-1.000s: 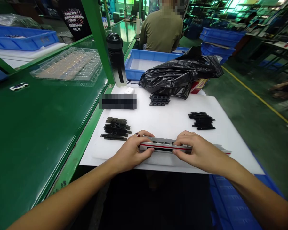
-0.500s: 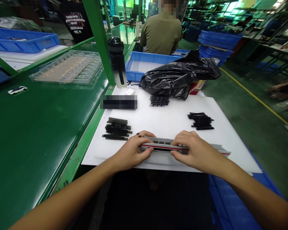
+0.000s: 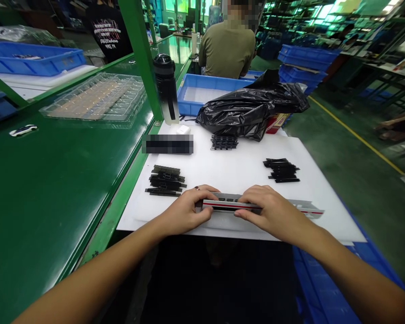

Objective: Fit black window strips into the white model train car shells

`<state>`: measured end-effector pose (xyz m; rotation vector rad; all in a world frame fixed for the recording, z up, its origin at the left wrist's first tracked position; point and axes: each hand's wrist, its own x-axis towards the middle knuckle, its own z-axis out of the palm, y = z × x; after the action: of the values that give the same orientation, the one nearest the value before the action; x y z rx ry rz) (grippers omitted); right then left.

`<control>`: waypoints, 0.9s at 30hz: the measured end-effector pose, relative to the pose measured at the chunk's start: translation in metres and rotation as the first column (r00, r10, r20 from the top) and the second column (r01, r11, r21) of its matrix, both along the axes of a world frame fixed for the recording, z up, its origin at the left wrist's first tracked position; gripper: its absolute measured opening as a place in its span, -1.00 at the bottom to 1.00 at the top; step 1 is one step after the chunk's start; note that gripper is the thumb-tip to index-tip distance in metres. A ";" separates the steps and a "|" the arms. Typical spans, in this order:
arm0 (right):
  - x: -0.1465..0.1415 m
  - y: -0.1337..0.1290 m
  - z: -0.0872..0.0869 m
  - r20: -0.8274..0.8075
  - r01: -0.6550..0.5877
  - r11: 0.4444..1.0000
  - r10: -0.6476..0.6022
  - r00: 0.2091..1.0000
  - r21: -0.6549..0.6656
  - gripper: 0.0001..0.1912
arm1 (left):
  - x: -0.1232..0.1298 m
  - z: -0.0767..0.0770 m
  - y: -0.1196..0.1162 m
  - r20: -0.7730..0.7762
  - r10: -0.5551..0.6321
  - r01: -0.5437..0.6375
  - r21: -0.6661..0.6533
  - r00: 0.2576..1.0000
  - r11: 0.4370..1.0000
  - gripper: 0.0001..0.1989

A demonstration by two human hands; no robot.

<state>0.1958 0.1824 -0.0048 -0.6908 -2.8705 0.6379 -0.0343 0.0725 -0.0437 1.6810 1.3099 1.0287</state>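
Note:
A long grey shell [image 3: 230, 204] with a red stripe and dark window openings, like a toy train carriage body, lies lengthwise near the front edge of the white work sheet [image 3: 219, 171]. My left hand [image 3: 185, 211] closes round its left end, fingers over the top and thumb on the near side. Farther right, my right hand [image 3: 273, 209] grips it the same way and hides part of it. The shell's right end sticks out past that hand. Thin black strips [image 3: 166, 180] are piled beyond my left hand, and another strip pile [image 3: 283, 171] lies beyond my right.
A stack of black frame-like parts [image 3: 224, 142] sits at the back, before a black plastic bag [image 3: 243, 110]. A bottle [image 3: 166, 90] stands by the green post [image 3: 141, 58]. Blue crates [image 3: 324, 279] are below right. A person [image 3: 227, 47] sits ahead, facing away.
My right hand has slid slightly left along the shell. The shell's left end has shifted a little right, and more of its near side shows at the right end. Both hands keep hold.

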 end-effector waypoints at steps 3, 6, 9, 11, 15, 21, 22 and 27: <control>0.007 0.003 0.002 0.016 0.030 0.998 -0.030 0.999 -0.051 -0.82 | 0.001 0.000 -0.001 -0.002 0.056 -0.056 -0.047 0.998 0.997 -0.73; 0.008 0.003 -0.001 0.031 0.068 0.998 -0.067 0.997 -0.014 -0.80 | 0.002 0.000 0.000 0.021 0.119 -0.115 -0.128 0.993 0.985 -0.66; 0.008 0.001 -0.010 -0.076 0.096 0.991 -0.089 0.993 0.093 -0.81 | 0.003 0.000 0.004 0.230 0.179 -0.124 -0.234 0.957 0.964 -0.64; 0.011 -0.001 -0.018 -0.183 0.076 0.976 -0.038 0.982 0.206 -0.67 | 0.004 0.000 0.007 0.380 0.242 -0.109 -0.341 0.893 0.934 -0.65; 0.017 -0.008 -0.033 -0.230 0.047 0.915 0.051 0.972 0.402 -0.71 | 0.008 0.001 0.009 0.402 0.285 -0.109 -0.406 0.870 0.907 -0.63; 0.021 -0.013 -0.018 -0.199 0.074 0.932 -0.002 0.980 0.354 -0.66 | 0.013 0.005 -0.002 0.036 0.199 -0.197 -0.062 0.979 0.979 -0.52; 0.023 -0.014 -0.011 -0.180 0.059 0.941 0.002 0.984 0.332 -0.67 | 0.013 0.006 -0.003 -0.056 0.193 -0.192 0.037 0.979 0.981 -0.49; 0.034 -0.027 0.015 -0.083 0.010 0.947 0.017 0.996 0.321 -0.75 | 0.020 0.018 -0.011 -0.374 0.171 -0.070 0.268 0.912 0.961 -0.56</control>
<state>0.2293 0.1550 0.0102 -0.5924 -2.7998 0.1829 -0.0143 0.0613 -0.0257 2.1022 1.6123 0.9905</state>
